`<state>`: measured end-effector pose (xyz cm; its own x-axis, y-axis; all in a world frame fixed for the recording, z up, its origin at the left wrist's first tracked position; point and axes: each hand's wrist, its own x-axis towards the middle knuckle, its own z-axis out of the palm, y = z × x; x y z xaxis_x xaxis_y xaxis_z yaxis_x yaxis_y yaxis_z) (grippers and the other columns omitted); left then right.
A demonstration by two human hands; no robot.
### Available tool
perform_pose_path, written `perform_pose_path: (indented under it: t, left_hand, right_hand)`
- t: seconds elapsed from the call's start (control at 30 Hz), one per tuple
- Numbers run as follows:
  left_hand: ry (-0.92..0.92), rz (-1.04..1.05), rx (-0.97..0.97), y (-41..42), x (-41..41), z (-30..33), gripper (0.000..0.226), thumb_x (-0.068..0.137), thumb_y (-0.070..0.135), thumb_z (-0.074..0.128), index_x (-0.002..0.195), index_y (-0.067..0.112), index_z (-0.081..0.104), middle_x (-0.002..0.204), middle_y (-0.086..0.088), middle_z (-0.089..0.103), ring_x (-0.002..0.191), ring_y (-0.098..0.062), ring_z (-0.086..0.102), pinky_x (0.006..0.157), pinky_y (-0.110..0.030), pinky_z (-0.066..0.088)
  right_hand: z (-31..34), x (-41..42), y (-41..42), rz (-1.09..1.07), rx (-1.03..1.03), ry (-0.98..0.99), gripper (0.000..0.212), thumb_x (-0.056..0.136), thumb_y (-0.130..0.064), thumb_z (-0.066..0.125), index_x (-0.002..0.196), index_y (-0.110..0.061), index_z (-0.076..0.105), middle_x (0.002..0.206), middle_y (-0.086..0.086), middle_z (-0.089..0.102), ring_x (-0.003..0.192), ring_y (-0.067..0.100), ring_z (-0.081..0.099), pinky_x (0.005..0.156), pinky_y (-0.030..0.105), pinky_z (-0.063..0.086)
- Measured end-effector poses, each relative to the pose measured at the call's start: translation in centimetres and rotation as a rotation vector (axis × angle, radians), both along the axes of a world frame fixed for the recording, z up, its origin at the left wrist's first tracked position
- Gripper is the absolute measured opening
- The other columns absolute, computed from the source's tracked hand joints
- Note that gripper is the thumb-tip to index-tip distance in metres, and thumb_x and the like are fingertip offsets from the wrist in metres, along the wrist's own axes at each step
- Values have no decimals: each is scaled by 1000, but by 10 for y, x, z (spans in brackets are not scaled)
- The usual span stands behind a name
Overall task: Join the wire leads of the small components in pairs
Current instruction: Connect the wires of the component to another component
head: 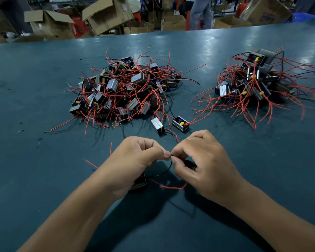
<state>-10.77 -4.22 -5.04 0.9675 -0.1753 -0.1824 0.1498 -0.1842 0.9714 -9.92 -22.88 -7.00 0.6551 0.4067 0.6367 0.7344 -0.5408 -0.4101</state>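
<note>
Teal table (44, 88), red leads (173, 187), seemingly black wire (168, 169)

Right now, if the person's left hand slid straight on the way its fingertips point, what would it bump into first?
The left hand points rightward, so it would meet the right hand almost at once; their fingertips nearly touch around the thin black wire lead pinched between them.
</note>
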Motion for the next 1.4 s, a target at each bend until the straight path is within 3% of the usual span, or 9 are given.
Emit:
perform_pose_path:
  t: [0.17,0.3,0.47,0.7,0.8,0.93,1.03,1.2,1.4]
  left_hand:
    - [-6,-54,-6,3,1,-1,14,75,31,73,70,18,68,61,0,49,59,-14,35,57,-31,22]
    - [-113,-186,119,6,1,-2,14,83,31,80,89,20,73,69,10,60,62,-6,48,58,-15,37]
    - [-235,-165,295,6,5,-7,10,90,24,73,81,20,72,58,15,56,52,0,43,53,-11,34]
    - [-366,-159,489,14,10,-2,11,90,25,73,80,23,69,73,19,61,60,2,51,60,-9,37]
    - [-392,-125,469,16,9,-2,9,89,31,73,84,28,67,69,21,59,56,-1,45,56,-13,36]
    - [-301,-298,294,31,7,6,22,84,44,78,96,27,70,74,1,55,61,-14,43,58,-27,36]
    - [-454,-395,490,34,5,8,24,81,46,80,98,33,70,89,12,57,70,-10,47,65,-21,40]
    - [-658,-376,588,22,5,6,8,89,26,75,89,19,72,82,10,57,72,-2,51,66,-14,35]
    - [-617,-334,652,26,7,7,9,89,28,74,88,31,66,84,15,56,76,-5,53,67,-22,40]
  right_hand:
    - [1,-2,-1,-14,27,75,17,87,-24,57,76,-13,65,68,-9,59,70,16,49,79,28,41]
    - [3,-4,-3,-61,103,261,7,83,-25,65,78,-20,67,71,-19,60,83,13,55,77,25,43]
    - [5,0,-7,-49,65,330,6,86,-20,70,81,-18,69,71,-17,65,79,0,54,72,7,34]
    - [6,5,-11,-74,-23,352,5,88,-18,72,83,-18,70,73,-13,68,83,-2,55,73,4,34]
    - [7,8,-14,-65,21,395,5,90,-19,70,95,-18,69,84,-12,72,83,-4,62,76,7,39]
    - [16,12,-28,55,38,325,8,93,-24,66,99,-18,67,105,-13,69,99,-5,61,82,10,43]
    - [17,15,-34,194,-154,198,17,91,-30,65,99,-14,67,121,-6,63,121,12,52,103,24,38]
    - [10,18,-32,245,-221,143,13,94,-23,61,92,-11,67,115,-2,64,113,17,55,99,33,44]
    - [11,19,-32,154,-213,216,11,94,-26,64,92,-14,65,109,-7,64,107,13,56,93,37,45]
